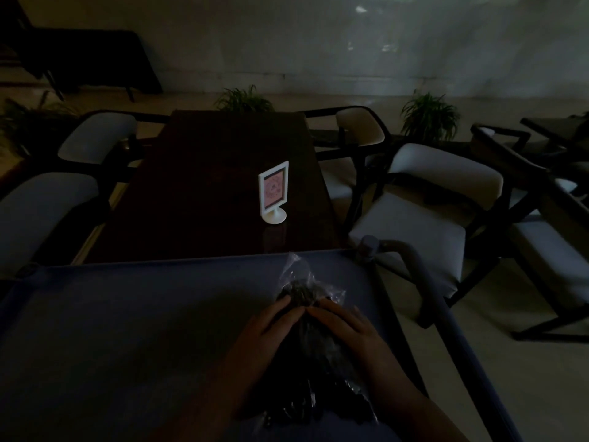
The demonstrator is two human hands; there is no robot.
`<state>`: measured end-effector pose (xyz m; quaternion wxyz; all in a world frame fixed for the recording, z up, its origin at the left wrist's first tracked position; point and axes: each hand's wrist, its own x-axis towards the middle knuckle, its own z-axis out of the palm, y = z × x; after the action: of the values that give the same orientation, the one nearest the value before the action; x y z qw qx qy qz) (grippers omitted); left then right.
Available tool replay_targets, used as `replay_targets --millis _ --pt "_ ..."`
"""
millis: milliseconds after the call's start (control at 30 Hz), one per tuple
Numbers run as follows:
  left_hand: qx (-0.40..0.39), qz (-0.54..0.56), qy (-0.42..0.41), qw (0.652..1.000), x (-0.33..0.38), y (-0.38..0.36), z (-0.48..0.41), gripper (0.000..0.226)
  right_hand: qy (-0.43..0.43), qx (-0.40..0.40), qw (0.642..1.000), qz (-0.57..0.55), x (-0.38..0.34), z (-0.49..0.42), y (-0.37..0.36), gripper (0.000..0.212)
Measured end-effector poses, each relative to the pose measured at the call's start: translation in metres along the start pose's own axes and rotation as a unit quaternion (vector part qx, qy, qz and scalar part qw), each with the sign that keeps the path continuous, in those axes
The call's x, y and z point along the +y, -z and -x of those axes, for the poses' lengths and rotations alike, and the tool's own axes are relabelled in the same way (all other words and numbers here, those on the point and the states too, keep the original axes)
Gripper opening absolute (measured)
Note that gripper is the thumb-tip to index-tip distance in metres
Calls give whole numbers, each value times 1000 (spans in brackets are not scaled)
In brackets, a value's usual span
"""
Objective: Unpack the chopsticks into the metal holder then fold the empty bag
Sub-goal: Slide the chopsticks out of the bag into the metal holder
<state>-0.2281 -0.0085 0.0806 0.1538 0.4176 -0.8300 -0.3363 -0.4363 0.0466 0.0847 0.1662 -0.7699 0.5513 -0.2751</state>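
A clear plastic bag full of dark chopsticks lies on the blue cart top, its crumpled open end pointing away from me. My left hand grips the bag from the left. From the right, my right hand closes on it too, and the fingertips of both hands meet over the bundle. The near end of the bag is lost in shadow between my forearms. No metal holder is in view.
Past the cart stands a dark wooden table with a white sign stand. White-cushioned chairs flank it on both sides. The cart's handle bar runs along the right. Potted plants stand by the far wall.
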Motion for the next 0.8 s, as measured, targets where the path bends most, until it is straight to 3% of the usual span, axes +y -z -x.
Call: replay_targets --millis 167,367,600,733,800 --pt "2 -71 -22 997 -18 -2 -16 77 5 -11 1000 -9 13 -14 -1 55" --pt "68 -152 -71 984 -22 -2 -27 49 35 13 998 -43 9 -25 0 48" --pt "48 -130 -36 990 -30 -5 -16 63 -18 -45 993 -109 5 -30 2 46" --pt "100 -96 -83 987 -32 -4 -19 61 -14 -62 987 -146 10 -33 4 63" --pt "103 -102 -114 983 -31 4 -19 54 32 -57 987 -146 14 -34 4 68"
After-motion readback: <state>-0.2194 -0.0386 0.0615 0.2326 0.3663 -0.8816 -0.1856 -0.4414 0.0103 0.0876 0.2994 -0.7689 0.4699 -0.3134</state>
